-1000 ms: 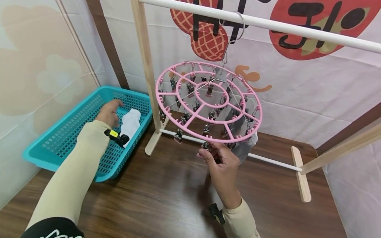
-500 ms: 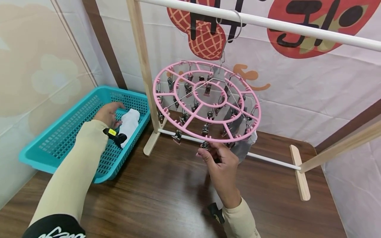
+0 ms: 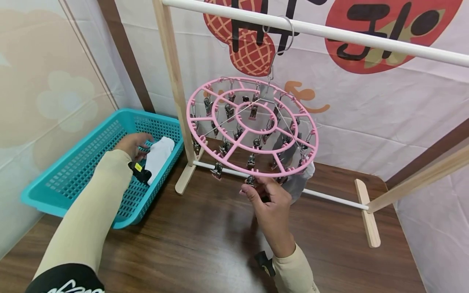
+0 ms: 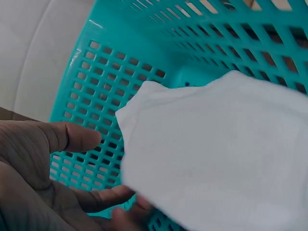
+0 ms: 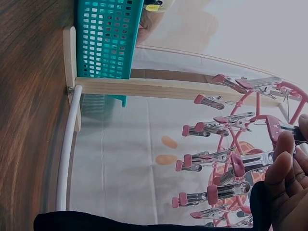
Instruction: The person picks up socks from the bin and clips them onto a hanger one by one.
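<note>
My left hand (image 3: 132, 145) reaches into the teal basket (image 3: 78, 158) beside a white sock (image 3: 159, 154). In the left wrist view its thumb stands apart from the sock, while the fingertips (image 4: 120, 193) lie at the sock's lower edge; whether they touch it cannot be told. My right hand (image 3: 275, 201) pinches a metal clip (image 3: 250, 180) at the near rim of the pink round clip hanger (image 3: 253, 127). Pink-tipped clips (image 5: 219, 192) hang around it in the right wrist view. A grey cloth (image 3: 296, 188) hangs behind the right hand, partly hidden.
The hanger's hook (image 3: 291, 34) sits over the white rail (image 3: 329, 34) of a wooden stand. One wooden post (image 3: 171, 69) rises between basket and hanger. Dark cloth (image 5: 144, 221) crosses the bottom of the right wrist view. Printed fabric walls enclose the brown wooden surface (image 3: 205, 244).
My left hand has come a little lower and nearer the white sock. The right hand keeps its pinch on the clip. The head view has shifted slightly.
</note>
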A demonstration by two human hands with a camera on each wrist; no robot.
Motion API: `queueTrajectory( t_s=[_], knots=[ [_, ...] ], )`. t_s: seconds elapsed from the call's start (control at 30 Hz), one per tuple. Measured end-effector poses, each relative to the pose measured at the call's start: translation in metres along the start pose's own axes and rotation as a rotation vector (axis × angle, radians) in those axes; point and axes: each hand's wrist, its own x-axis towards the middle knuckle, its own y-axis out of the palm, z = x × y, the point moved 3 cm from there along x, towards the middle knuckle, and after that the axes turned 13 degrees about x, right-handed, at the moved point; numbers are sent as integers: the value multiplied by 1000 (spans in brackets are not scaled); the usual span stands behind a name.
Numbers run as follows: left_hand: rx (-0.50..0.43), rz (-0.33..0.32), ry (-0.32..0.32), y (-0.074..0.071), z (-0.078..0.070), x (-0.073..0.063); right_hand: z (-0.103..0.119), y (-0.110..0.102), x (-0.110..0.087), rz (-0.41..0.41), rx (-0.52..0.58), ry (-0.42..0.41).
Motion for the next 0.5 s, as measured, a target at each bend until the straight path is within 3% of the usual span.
queueTrajectory(
  t_s=[0.5],
  knots=[
    [18, -7, 30, 8, -6, 4, -2, -1, 0, 3, 4, -2]
  ],
)
